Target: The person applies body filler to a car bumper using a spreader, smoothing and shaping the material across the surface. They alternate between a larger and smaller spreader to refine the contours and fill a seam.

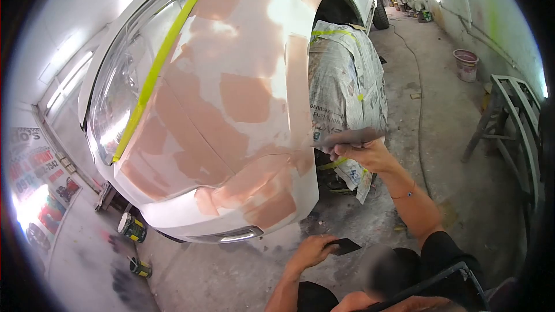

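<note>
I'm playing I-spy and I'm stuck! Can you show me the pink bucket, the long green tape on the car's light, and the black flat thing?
Bucket (467, 70): head view, on its side wall.
Green tape (155, 75): head view, middle of the strip.
Black flat thing (347, 247): head view, its uncovered part.

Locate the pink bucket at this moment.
In the head view, the pink bucket stands on the floor toward the right, by the wall, just beyond the slatted stand.

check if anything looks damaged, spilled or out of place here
Uneven pinkish-brown patches blotch the car's white bodywork, probably filler over repaired damage. The wheel's printed covering hangs crumpled and ragged at its lower edge. Dark smudges mark the left wall. No fresh spill is evident.
</note>
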The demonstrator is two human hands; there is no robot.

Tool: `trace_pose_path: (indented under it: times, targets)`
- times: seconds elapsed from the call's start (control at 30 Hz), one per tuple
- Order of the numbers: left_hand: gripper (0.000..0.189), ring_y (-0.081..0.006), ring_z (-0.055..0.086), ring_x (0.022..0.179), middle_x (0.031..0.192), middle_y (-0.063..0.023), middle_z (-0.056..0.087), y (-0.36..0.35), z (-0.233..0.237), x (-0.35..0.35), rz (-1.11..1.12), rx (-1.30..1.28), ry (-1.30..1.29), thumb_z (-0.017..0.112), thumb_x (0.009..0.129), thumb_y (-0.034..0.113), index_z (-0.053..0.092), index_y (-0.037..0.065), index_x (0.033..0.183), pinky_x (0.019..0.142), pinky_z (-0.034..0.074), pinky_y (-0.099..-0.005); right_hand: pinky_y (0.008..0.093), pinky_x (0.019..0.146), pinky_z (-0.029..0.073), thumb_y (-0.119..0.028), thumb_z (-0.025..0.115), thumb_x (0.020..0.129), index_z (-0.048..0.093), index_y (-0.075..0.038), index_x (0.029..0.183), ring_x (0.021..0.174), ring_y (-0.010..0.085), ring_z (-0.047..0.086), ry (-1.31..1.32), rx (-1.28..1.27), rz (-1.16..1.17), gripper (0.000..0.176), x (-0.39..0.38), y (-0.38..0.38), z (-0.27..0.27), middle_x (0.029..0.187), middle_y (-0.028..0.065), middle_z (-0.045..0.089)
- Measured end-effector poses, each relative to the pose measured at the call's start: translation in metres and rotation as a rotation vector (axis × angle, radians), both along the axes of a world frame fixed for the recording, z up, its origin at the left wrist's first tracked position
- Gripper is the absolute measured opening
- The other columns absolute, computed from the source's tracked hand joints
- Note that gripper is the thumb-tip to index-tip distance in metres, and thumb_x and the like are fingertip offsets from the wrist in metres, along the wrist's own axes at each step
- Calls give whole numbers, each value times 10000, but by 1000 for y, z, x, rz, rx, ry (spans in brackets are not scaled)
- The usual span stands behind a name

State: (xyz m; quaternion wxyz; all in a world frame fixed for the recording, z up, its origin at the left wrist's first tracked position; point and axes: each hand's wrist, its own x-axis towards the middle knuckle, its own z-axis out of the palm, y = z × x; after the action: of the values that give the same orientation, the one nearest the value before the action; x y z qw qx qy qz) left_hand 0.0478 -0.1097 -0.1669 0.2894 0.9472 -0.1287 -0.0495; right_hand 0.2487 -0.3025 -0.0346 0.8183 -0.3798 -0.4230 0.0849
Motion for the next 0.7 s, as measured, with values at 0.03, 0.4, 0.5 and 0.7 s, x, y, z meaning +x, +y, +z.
trace_pose_path:
  times: [0.03, 0.4, 0.5, 0.7]
  targets:
    - [303, -389, 653, 953, 1039, -188, 697, -1, 0, 0, -8, -13, 7, 663, 915, 255, 683, 60, 1146, 837, 510, -448, 280, 790, 543, -68, 693, 910, 716, 10, 1123, 921, 170, 672, -240, 8, -14, 228, 20, 2, -5, 1023, 111, 719]
    - [309, -391, 650, 970, 1051, -185, 697, 0, 2, -2, 7, -5, 1, 657, 919, 258, 676, 61, 1155, 847, 510, -449, 338, 1014, 445, -213, 831, 763, 724, -1, 1148, 1123, 224, 634, -380, -110, 252, 452, 54, 7, 11, 1148, 139, 707]
    - [314, -390, 652, 968, 1046, -181, 699, 1, 0, -2, 9, 7, -24, 661, 916, 264, 676, 62, 1157, 841, 511, -447, 343, 1019, 444, -195, 813, 763, 727, 2, 1141, 1125, 231, 635, -441, -172, 183, 435, 56, 6, 15, 1166, 149, 702]
    - [320, -387, 655, 962, 1053, -182, 699, 0, 3, 0, 28, -8, 11, 670, 908, 267, 679, 62, 1154, 836, 513, -443, 331, 1007, 459, -111, 794, 755, 739, -7, 1117, 1114, 225, 640, -423, -163, 231, 381, 54, 7, 21, 1153, 143, 709]
